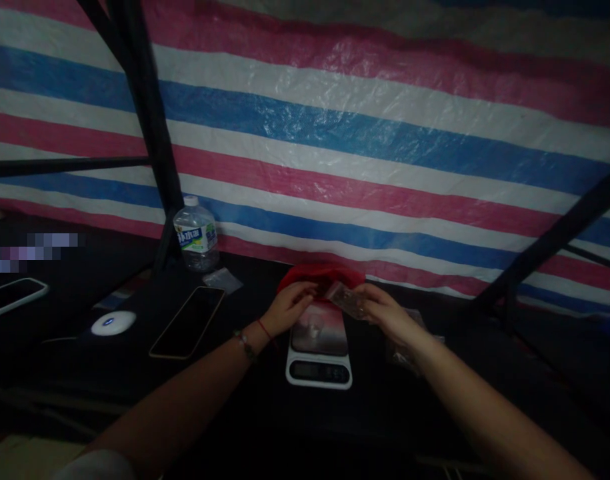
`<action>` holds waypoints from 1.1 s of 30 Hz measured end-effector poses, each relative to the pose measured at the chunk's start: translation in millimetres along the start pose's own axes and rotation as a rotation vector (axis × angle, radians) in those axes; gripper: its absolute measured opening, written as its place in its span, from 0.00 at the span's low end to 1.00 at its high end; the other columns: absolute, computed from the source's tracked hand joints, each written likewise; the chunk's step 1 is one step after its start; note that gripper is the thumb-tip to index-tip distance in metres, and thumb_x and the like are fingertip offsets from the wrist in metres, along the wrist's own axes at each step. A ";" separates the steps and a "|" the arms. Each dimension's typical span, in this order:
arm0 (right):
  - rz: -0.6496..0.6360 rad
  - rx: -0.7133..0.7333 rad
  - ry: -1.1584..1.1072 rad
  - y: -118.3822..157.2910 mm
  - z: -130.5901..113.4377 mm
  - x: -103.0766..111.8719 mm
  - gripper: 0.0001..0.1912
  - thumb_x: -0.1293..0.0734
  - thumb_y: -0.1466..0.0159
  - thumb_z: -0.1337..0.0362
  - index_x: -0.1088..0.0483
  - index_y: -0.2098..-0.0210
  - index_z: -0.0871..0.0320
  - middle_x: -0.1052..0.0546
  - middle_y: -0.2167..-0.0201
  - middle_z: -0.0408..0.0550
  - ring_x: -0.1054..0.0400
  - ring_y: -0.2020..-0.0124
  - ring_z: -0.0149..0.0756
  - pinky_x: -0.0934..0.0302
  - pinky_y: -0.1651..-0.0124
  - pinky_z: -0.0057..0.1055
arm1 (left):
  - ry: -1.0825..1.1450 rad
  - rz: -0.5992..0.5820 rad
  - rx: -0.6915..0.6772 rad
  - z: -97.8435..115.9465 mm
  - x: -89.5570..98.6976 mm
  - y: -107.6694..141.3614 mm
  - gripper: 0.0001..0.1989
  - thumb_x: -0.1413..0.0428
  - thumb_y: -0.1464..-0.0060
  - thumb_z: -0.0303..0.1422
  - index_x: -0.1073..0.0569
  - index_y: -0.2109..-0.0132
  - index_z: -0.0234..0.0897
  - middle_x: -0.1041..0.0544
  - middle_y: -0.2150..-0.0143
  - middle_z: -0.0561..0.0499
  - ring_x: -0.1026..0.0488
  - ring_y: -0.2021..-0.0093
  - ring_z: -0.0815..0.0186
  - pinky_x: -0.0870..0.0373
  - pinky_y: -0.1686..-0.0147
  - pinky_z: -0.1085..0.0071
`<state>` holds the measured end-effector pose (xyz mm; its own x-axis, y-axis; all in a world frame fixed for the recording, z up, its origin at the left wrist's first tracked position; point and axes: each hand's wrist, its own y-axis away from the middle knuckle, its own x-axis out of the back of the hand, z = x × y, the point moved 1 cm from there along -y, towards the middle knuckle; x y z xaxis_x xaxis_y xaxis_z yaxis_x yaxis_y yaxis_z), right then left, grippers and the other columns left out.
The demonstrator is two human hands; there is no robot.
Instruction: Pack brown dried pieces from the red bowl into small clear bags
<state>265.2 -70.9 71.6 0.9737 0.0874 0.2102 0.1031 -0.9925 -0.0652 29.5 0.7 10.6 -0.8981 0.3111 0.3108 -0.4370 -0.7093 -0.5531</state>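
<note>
My left hand (289, 307) reaches to the edge of a red bag (321, 275) behind a small white kitchen scale (319, 351); its fingers are curled at the bag's rim. A small clear plastic bag (345, 299) is pinched in my right hand (385, 312), just above the scale's far right corner. A tiny pale item lies on the scale's platform. The scene is dim, so the small bag's contents cannot be made out.
A dark table (135, 373) holds a phone (188, 322), a white round device with a blue light (113, 323), another phone (12, 296) at far left, a water bottle (197, 235), clear bags (223, 279). Black poles and a striped tarp stand behind.
</note>
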 end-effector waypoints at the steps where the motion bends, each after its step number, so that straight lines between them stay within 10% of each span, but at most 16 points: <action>1: -0.024 -0.043 -0.111 -9.5 0.2 -8.0 0.13 0.31 0.46 0.58 0.30 0.62 0.56 0.25 0.67 0.44 0.30 0.68 0.34 0.37 0.67 0.29 | 0.077 0.003 0.012 0.2 -1.2 -4.1 0.21 0.47 0.42 0.41 0.30 0.46 0.34 0.24 0.52 0.42 0.26 0.55 0.61 0.29 0.57 0.66; 9: 0.191 -0.010 -0.356 -60.3 22.5 -42.9 0.23 0.26 0.53 0.47 0.28 0.66 0.57 0.25 0.72 0.43 0.31 0.74 0.32 0.38 0.73 0.26 | 0.294 -0.042 0.368 -5.6 2.6 -37.1 0.19 0.38 0.54 0.46 0.31 0.68 0.33 0.28 0.77 0.54 0.33 0.80 0.72 0.39 0.80 0.77; 15: 0.447 0.143 0.020 -60.7 58.2 -36.8 0.24 0.32 0.45 0.47 0.28 0.59 0.60 0.24 0.70 0.49 0.30 0.70 0.39 0.34 0.66 0.36 | 0.400 -0.175 0.483 -7.0 2.7 -28.2 0.19 0.36 0.56 0.45 0.30 0.70 0.33 0.26 0.79 0.53 0.30 0.80 0.71 0.38 0.79 0.76; 19: 0.716 0.422 0.338 -48.2 60.4 -36.4 0.18 0.34 0.40 0.54 0.29 0.57 0.60 0.25 0.66 0.51 0.31 0.62 0.42 0.36 0.54 0.41 | 0.451 0.003 0.446 -5.6 -1.9 -19.2 0.18 0.37 0.54 0.45 0.29 0.68 0.33 0.24 0.74 0.52 0.27 0.75 0.69 0.32 0.75 0.75; 26: 0.282 0.591 0.399 -40.8 55.0 -58.7 0.10 0.33 0.39 0.61 0.24 0.59 0.54 0.23 0.59 0.50 0.29 0.57 0.40 0.33 0.53 0.37 | 0.346 0.068 0.280 -15.5 -11.2 -13.5 0.15 0.38 0.53 0.42 0.25 0.67 0.33 0.22 0.70 0.50 0.26 0.70 0.68 0.28 0.67 0.72; 33: 0.213 0.607 0.446 -38.8 53.8 -64.6 0.15 0.28 0.44 0.65 0.23 0.56 0.53 0.22 0.58 0.50 0.28 0.56 0.41 0.32 0.50 0.39 | 0.103 0.061 0.171 -15.0 -13.2 -8.1 0.11 0.41 0.49 0.38 0.22 0.66 0.33 0.22 0.68 0.49 0.26 0.68 0.67 0.29 0.69 0.74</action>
<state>209.2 -33.4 8.0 0.8248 -0.2696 0.4970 0.1418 -0.7524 -0.6433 44.1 11.9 -0.7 -0.9268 0.3208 0.1952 -0.3748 -0.8232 -0.4265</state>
